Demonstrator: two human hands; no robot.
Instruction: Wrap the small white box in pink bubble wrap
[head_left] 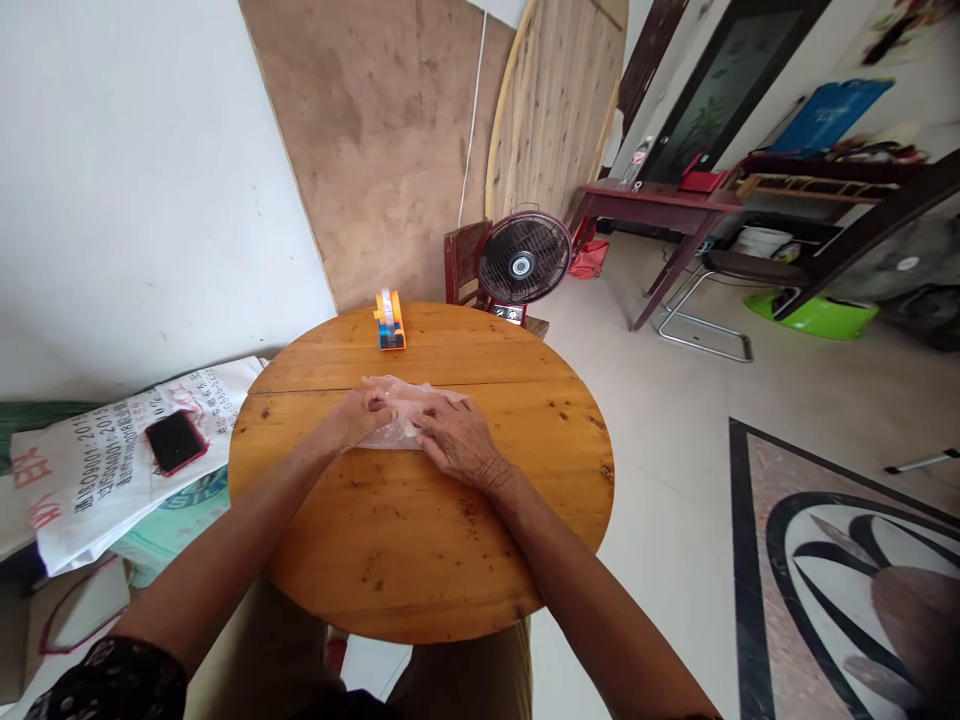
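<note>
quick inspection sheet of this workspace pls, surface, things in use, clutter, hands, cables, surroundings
Surface: round wooden table, dark knots and marks, seams between boards.
Things in use: crumpled translucent plastic lying under the fingers; orange-and-blue tape dispenser near the far edge.
Clutter: dark-screened phone on a printed white sack, left of the table.
Hands: left hand and right hand both touch the plastic, fingers bent; firmness of grip unclear.
Cables: white cord down the brown board; lower end unclear.
Surroundings: fan beyond the table; dark red table farther right.
</note>
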